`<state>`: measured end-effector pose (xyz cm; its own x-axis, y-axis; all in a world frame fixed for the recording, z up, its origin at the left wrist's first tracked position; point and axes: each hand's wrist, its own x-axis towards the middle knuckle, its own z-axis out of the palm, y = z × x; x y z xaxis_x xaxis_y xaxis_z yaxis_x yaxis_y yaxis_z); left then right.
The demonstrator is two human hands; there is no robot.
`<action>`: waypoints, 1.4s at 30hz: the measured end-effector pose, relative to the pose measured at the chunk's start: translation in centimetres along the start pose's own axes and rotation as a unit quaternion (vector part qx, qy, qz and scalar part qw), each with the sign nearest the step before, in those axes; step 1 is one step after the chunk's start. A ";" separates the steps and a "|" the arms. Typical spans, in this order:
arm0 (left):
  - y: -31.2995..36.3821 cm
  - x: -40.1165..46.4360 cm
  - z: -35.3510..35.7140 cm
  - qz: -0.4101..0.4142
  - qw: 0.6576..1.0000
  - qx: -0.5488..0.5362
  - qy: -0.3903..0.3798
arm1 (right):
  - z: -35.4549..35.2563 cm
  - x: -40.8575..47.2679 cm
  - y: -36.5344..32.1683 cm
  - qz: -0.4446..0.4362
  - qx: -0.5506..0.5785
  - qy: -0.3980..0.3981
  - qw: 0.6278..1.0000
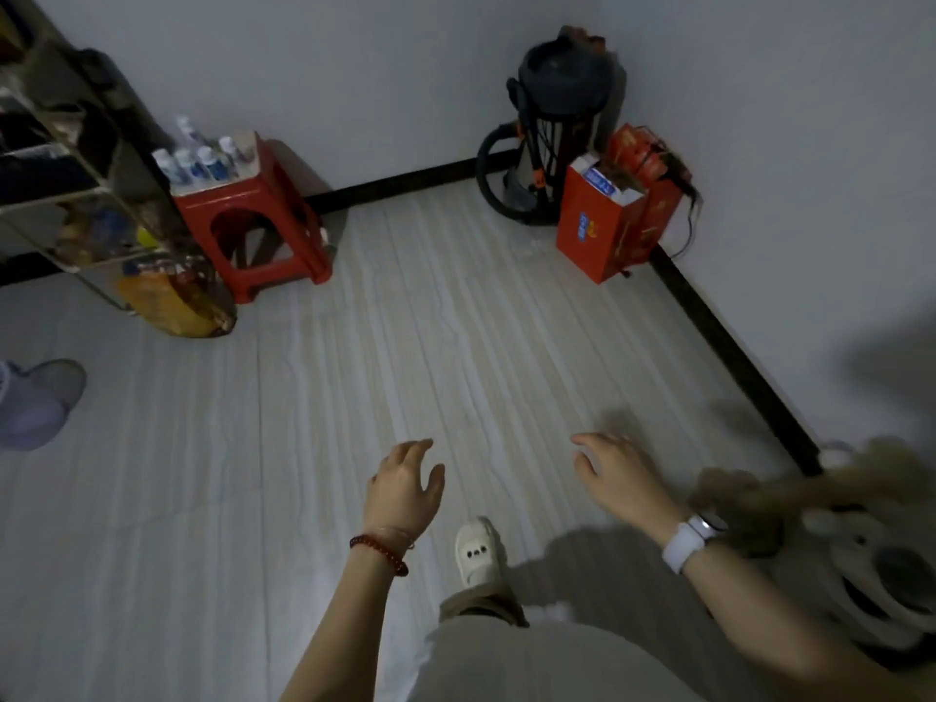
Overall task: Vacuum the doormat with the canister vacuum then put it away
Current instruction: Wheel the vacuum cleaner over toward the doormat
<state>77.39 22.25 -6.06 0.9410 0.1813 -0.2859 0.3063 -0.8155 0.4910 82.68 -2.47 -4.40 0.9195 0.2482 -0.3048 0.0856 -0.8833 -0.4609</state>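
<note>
Bottles (200, 162) on red stool (263, 230)

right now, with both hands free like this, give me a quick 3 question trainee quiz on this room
1. True or false: the canister vacuum stands in the far corner, with its hose looping down to the floor on its left side.
2. What sits on top of the red plastic stool?
A. a stack of shoes
B. several small bottles
C. a folded towel
3. Fill in: neither the left hand nor the right hand holds anything; the right wrist wears a white ____.

Key
1. True
2. B, the small bottles
3. watch
</note>
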 end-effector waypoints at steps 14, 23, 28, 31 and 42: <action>2.6 39.5 -12.6 0.027 0.999 0.031 -0.003 | -8.9 37.9 -9.0 0.012 0.015 0.031 0.999; 8.2 67.6 -23.9 0.050 0.998 0.021 0.017 | -18.6 67.0 -13.2 -0.010 0.019 0.000 1.000; 9.0 80.7 -27.6 0.063 0.997 0.039 0.002 | -22.7 79.9 -15.5 -0.013 0.052 -0.002 0.999; 9.2 89.5 -28.5 0.094 0.993 0.069 -0.011 | -23.7 87.0 -15.9 0.022 0.067 0.036 0.997; 17.9 120.9 -33.7 0.245 0.950 0.143 -0.134 | -31.0 109.1 -16.4 0.199 0.105 0.101 0.969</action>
<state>201.46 48.04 -4.11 0.8784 -0.3728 -0.2990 -0.2460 -0.8891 0.3860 193.47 26.74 -4.27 0.9215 -0.1982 -0.3340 -0.3528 -0.7867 -0.5066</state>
